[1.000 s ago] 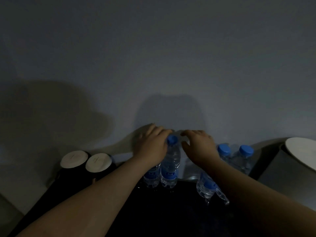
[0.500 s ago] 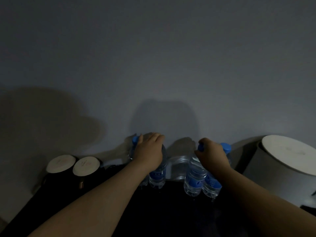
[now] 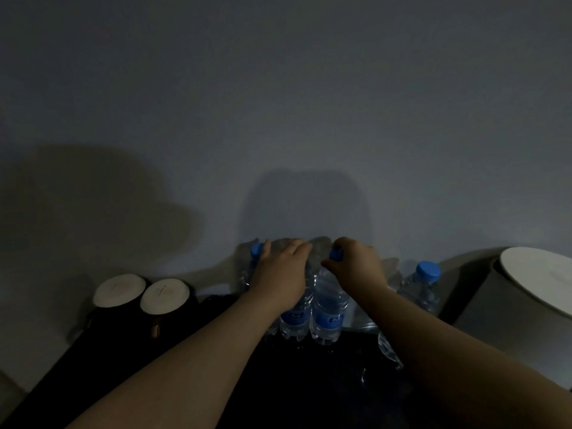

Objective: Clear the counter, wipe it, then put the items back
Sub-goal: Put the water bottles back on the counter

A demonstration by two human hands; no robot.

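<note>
Your left hand (image 3: 280,274) lay curled over the top of the left water bottle (image 3: 295,317), fingers bent down over its far side and hiding its cap. Just beside your thumb showed the blue cap (image 3: 256,250) of another bottle. Whether the hand gripped that one too could not be told in the dim light.

Your right hand (image 3: 356,269) was closed round the neck of the middle water bottle (image 3: 329,308), with the fingers wrapped at its blue lid (image 3: 336,253). The two hands were close together, almost touching at the fingertips. Both bottles stood upright, side by side and touching, their blue labels facing you, on the far part of the dark desk (image 3: 309,391) near the wall (image 3: 278,88).

Behind your hands lay something clear and crinkled (image 3: 318,244), too dim to name. To the right, apart from your right hand, stood the right water bottle (image 3: 421,292), upright and blue-capped. Part of a further clear bottle (image 3: 388,349) showed at the edge of your right forearm.

At the far right stood a grey round container (image 3: 483,308) with a white lid (image 3: 541,280). At the left, well apart from the bottles, two dark cups (image 3: 164,297) with pale round tops stood touching each other against the wall. Your shadow fell across the wall behind everything.
</note>
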